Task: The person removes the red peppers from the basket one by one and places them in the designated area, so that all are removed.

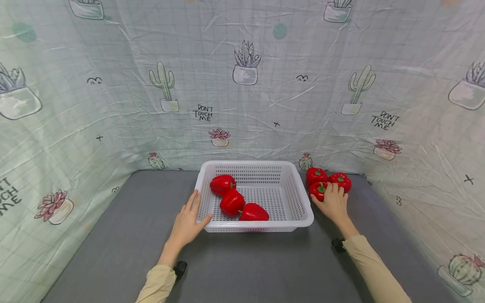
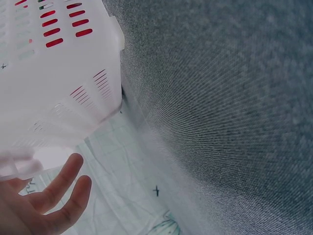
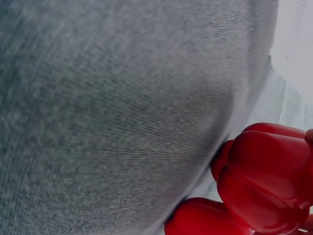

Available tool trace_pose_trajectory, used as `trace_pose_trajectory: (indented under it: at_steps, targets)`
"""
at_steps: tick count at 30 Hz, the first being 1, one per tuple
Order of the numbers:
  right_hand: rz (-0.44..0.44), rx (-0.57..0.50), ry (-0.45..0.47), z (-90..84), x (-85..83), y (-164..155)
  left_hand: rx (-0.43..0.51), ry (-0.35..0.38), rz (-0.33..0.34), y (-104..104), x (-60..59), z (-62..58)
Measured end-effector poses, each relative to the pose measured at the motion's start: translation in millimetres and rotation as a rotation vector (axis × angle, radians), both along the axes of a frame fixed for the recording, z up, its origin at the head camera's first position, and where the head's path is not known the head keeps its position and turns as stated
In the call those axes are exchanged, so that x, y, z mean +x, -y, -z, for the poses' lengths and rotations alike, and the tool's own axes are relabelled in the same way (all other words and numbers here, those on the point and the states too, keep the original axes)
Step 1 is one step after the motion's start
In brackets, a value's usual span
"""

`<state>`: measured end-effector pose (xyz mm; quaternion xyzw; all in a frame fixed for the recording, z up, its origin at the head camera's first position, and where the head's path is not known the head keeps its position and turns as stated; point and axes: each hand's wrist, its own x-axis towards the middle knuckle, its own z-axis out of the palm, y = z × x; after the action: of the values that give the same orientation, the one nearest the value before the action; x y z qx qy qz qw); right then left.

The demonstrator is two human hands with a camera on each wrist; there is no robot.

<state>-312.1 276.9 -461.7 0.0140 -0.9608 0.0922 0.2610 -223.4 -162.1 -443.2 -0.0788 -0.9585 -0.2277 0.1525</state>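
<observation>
Grey felt-like mat (image 1: 125,235) covers the table, walled on three sides by pale creased cloth (image 1: 265,63) printed with cacti. I see my left hand (image 1: 187,223) lying flat against the white basket (image 1: 303,210), fingers straight, thumb on its rim. Three peppers (image 1: 232,202) lie inside. My right hand (image 1: 334,203) cups the nearest of three peppers (image 1: 318,190) beside the basket

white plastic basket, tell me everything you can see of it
The white rectangular plastic basket sits upright on the grey table, its walls and floor pierced with slots, its rim rounded. Three red bell peppers lie in its left half. The left hand rests against its near-left corner.
</observation>
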Motion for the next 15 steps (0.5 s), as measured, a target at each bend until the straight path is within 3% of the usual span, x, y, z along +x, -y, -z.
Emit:
trace_pose_trajectory:
  at_steps: [15]
  targets:
    - [0.049,0.020,0.073,8.9,-1.6,-3.0,0.004,-0.002,0.007,0.3,-0.5,0.2]
